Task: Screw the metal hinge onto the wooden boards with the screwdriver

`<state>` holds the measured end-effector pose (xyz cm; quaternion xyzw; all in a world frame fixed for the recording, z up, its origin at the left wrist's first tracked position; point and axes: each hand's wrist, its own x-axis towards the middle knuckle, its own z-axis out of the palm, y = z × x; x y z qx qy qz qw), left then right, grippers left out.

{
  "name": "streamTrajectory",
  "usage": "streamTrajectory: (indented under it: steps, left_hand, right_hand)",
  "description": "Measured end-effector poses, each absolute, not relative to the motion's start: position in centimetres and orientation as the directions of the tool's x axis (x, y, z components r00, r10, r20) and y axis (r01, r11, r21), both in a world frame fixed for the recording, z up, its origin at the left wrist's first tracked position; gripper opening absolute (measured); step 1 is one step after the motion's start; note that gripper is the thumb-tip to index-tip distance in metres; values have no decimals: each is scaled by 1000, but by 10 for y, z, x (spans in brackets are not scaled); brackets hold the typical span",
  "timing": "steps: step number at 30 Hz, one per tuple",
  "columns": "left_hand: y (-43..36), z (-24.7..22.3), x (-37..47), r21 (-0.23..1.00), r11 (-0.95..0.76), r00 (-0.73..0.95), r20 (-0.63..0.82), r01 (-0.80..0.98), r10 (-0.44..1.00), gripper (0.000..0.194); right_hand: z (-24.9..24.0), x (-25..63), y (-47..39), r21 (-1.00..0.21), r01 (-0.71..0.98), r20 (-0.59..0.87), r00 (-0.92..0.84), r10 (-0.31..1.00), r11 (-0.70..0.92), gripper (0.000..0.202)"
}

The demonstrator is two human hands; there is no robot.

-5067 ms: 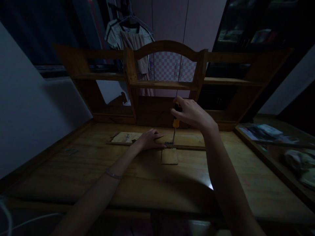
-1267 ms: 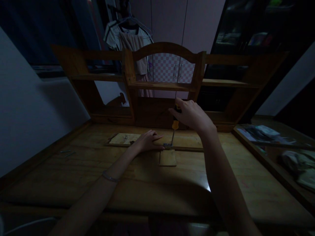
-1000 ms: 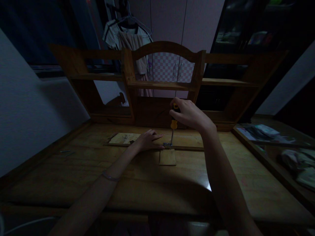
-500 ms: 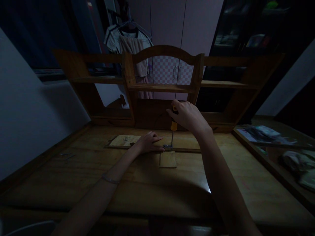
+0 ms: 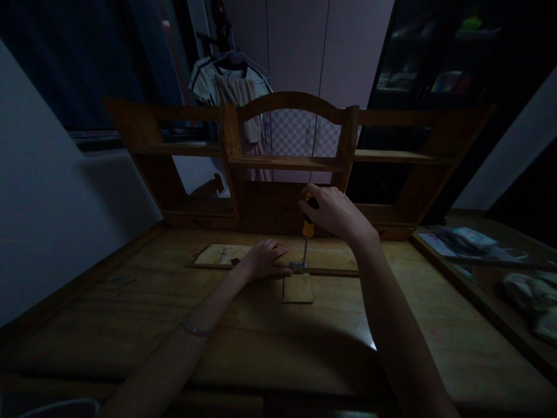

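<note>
My right hand grips the yellow-and-black handle of a screwdriver, which stands nearly upright. Its shaft meets a small metal hinge lying at the front edge of a long wooden board. On the board, just left of the hinge, my left hand lies with fingers spread, its thumb close to the metal. In front of the hinge sits a small square piece of wood. Whether a screw is under the screwdriver's tip is too small to tell.
A wooden shelf unit rises along the back of the wooden desk. Thin metal pieces lie at the left on the desktop. To the right, beyond a raised edge, are papers and a bundle of cloth.
The whole view has shifted slightly, so the scene sits a little lower. My right hand has turned slightly on the screwdriver handle; my left hand stays on the board.
</note>
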<state>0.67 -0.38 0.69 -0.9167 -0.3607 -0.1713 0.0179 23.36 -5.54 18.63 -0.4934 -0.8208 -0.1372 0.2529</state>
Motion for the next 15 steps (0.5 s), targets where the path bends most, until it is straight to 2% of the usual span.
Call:
streamTrajectory:
  steps: [4,10,15]
  left_hand:
    - [-11,6,15,64,-792,709,406,608,577,70]
    - [-34,12,32,145,-833,691,494,534,529,37]
    - [-36,11,37,141,-852,707,498,505,502,28]
  right_hand:
    - [187,235,-56,-33,892,525,-369,767,451,29]
    - [189,238,-57,-66,887,502,-365,784,456,34]
    - [187,239,-54,-79,864,533,-385,754,497,32]
